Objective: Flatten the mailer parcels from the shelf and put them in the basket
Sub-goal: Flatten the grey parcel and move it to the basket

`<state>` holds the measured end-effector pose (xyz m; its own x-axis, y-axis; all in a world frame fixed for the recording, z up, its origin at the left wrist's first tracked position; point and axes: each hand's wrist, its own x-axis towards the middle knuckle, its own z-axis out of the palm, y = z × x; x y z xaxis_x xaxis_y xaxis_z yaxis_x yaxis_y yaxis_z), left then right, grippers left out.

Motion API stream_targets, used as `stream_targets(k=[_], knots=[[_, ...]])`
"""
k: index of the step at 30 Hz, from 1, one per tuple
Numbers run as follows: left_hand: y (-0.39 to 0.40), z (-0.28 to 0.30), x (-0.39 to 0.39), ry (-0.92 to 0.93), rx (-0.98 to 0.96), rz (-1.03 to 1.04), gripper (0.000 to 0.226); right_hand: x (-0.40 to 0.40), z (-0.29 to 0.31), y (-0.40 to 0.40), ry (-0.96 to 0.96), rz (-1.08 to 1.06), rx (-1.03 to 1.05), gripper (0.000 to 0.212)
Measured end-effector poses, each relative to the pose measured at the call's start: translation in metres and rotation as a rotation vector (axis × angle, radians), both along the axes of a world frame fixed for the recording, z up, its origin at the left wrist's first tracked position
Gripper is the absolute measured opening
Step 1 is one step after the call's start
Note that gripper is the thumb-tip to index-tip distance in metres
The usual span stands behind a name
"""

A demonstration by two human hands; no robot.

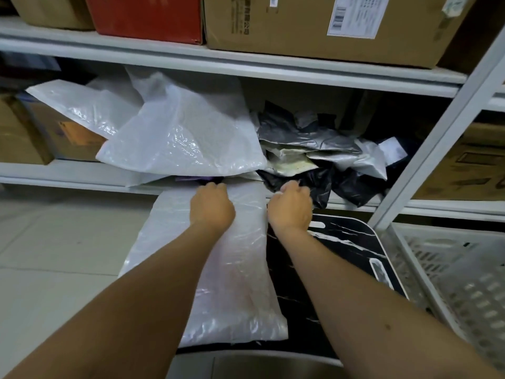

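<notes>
Head view. I have the white bubble mailer point(218, 269) lying lengthwise over a black marbled surface point(341, 258), its far end butted against the shelf point(82, 170) edge, a placement I judge gives a flat bed for pressing the air out. My left hand point(211, 206) sits at the mailer's twelve-o'clock end with fingers curled over that far edge, gripping it; my right hand point(291, 207), at the one-o'clock corner, is likewise clenched, apparently pinching the same edge, though its fingertips are hidden. The mailer looks translucent, crinkled and glossy, already fairly flat. At twelve o'clock beyond it, more white mailers point(180, 138) puff up on the shelf; dark and silver ones point(322, 149) are heaped at one o'clock. The grey slatted basket point(451, 269) waits at three o'clock — close enough for a short transfer.
</notes>
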<state>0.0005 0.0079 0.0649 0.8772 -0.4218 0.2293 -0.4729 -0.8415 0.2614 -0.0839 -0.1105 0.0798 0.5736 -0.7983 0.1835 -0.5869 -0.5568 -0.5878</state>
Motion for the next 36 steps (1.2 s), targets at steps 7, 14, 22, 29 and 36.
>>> stream_targets(k=[7, 14, 22, 29, 36], knots=[[-0.077, 0.003, 0.011, 0.05, -0.112, -0.296, 0.025, 0.039, 0.025, -0.088, 0.319, 0.046, -0.289, 0.035], [-0.133, -0.001, 0.015, 0.082, -0.095, -0.4, 0.021, 0.076, 0.028, -0.146, 0.387, 0.221, -0.558, 0.045], [-0.147, -0.007, 0.01, 0.154, -0.111, -0.381, 0.024, 0.067, 0.025, -0.166, 0.335, 0.207, -0.631, 0.06], [-0.142, 0.032, -0.038, 0.595, -0.537, -0.112, 0.064, -0.03, 0.027, -0.155, 0.05, 0.204, -0.544, 0.055], [-0.123, 0.05, -0.105, 1.265, -1.117, 0.051, 0.051, -0.145, -0.016, -0.105, -0.145, 0.106, -0.511, 0.038]])
